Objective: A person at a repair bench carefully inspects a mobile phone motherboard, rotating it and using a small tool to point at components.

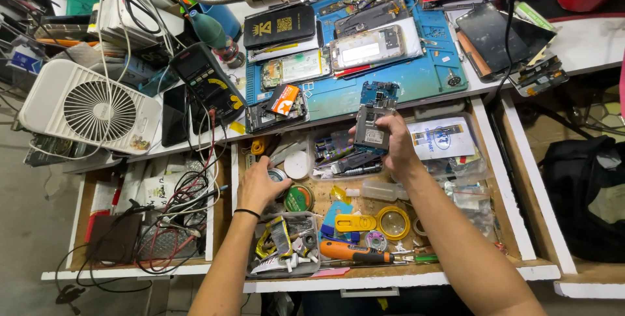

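— What are the hands doing?

— The right hand [395, 141] holds a stripped phone frame [372, 126] upright over the open drawer [485, 159], fingers closed round its lower edge, with a blue circuit board [379, 92] showing just above it. The left hand [259, 186] reaches down into the same drawer, fingers curled over a small round tin [278, 174]; I cannot tell whether it grips the tin or only rests on it.

— What lies around them?

— Near the left hand sit a white round tub [297, 165] and a green-rimmed tin [299, 197]. Nearer still there is a tray of small parts [284, 241], an orange-handled screwdriver [355, 253] and a yellow magnifier [393, 222]. On the table beyond, a blue work mat [416, 75] carries opened phones, with a multimeter [207, 80] and a white fan [88, 109] to the left.

— What could go wrong?

— I think the frame could slip, held one-handed by its edge, and fall among the loose tools, bending or scratching the board. The left forearm could also catch the red and black leads [192, 192] in the left drawer and drag the multimeter off the table edge.
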